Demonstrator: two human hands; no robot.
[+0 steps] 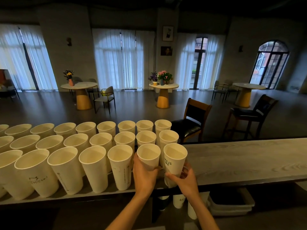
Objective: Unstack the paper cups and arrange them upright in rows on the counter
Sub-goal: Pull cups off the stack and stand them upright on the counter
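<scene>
Plainly, the crowding is the hazard: the left hand (144, 175) wraps one paper cup (148, 156) and the right hand (186, 179) pinches another cup (175, 161) low down, both at the near row's right end on the counter (249, 160). A knuckle nudging the neighbouring cup (121, 165) at nine o'clock — light, tall, close-packed — could topple the row towards the rest of the rows (66, 140) at ten o'clock.

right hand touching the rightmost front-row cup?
Touching. The head view shows the right hand with thumb and fingers wrapped round the lower part of the rightmost front-row cup.
</scene>
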